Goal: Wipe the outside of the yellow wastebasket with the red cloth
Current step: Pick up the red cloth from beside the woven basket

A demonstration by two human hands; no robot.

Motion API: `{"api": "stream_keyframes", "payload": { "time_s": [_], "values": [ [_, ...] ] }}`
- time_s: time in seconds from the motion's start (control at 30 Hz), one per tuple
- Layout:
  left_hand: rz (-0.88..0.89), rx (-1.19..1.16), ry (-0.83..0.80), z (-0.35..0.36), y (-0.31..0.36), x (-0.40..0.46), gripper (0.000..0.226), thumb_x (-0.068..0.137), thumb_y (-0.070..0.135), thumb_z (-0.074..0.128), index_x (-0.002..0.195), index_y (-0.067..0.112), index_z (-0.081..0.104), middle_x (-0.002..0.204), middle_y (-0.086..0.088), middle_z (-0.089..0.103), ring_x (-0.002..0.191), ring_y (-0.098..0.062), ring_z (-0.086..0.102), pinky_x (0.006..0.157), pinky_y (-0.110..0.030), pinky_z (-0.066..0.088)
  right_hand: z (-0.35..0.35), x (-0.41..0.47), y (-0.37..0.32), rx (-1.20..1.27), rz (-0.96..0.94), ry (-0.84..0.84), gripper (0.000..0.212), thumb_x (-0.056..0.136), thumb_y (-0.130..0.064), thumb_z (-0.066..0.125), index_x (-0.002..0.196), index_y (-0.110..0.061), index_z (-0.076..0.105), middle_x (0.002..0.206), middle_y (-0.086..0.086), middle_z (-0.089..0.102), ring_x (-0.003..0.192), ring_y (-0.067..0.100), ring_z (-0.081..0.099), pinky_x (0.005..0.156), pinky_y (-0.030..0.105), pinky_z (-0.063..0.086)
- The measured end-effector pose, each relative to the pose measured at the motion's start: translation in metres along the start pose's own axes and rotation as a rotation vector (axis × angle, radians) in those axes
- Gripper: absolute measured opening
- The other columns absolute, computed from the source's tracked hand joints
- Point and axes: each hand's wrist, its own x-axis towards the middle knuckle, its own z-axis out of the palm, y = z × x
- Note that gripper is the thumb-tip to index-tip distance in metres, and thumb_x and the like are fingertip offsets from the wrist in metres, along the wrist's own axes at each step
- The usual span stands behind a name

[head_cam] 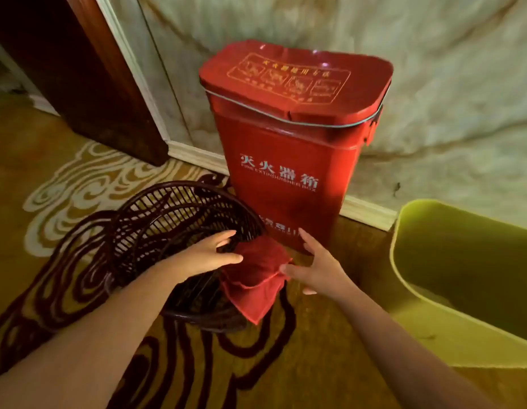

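Observation:
The red cloth (pixel 254 278) hangs folded over the near rim of a dark wicker basket (pixel 167 228) on the floor. My left hand (pixel 210 252) is over the basket's rim, fingers spread, touching the cloth's left edge. My right hand (pixel 316 268) is just right of the cloth, fingers apart, its thumb at the cloth's right edge. Neither hand has closed on the cloth. The yellow wastebasket (pixel 460 329) stands at the right, partly cut off by the frame's edge, well apart from both hands.
A tall red fire extinguisher box (pixel 288 160) stands against the marble wall behind the cloth. A dark wooden door frame (pixel 88 84) is at the upper left. The floor is patterned yellow carpet (pixel 64 178) with dark swirls.

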Motion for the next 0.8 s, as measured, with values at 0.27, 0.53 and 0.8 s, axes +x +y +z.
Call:
{"api": "stream_keyframes", "payload": {
  "time_s": [0.27, 0.53, 0.8],
  "values": [
    [0.12, -0.085, -0.008, 0.015, -0.032, 0.05, 0.03, 0.079, 0.018, 0.064, 0.107, 0.028, 0.058, 0.105, 0.002, 0.065, 0.101, -0.012, 0.058, 0.085, -0.022, 0.042, 0.016, 0.041, 0.035, 0.13, -0.064, -0.136, 0.055, 0.076, -0.026, 0.073, 0.126, -0.027, 0.049, 0.114, -0.003, 0.054, 0.094, 0.015, 0.062, 0.08, 0.042, 0.058],
    [0.226, -0.259, -0.044, 0.001, -0.018, 0.016, 0.031, 0.078, 0.004, 0.062, 0.092, 0.032, 0.064, 0.083, 0.005, 0.074, 0.078, -0.009, 0.068, 0.063, -0.023, 0.052, -0.004, 0.004, 0.023, 0.286, -0.249, 0.014, 0.032, 0.079, 0.008, 0.061, 0.1, -0.015, 0.065, 0.085, 0.004, 0.064, 0.069, 0.022, 0.061, 0.058, 0.026, 0.058],
    [0.313, -0.25, -0.21, 0.049, -0.006, -0.014, 0.037, 0.077, 0.002, 0.064, 0.096, 0.034, 0.064, 0.095, 0.005, 0.073, 0.091, -0.011, 0.068, 0.067, -0.024, 0.055, -0.033, -0.083, 0.058, 0.326, -0.446, 0.139, 0.039, 0.072, 0.016, 0.063, 0.091, -0.017, 0.073, 0.092, 0.0, 0.077, 0.084, 0.009, 0.07, 0.076, 0.019, 0.055]
  ]
}}
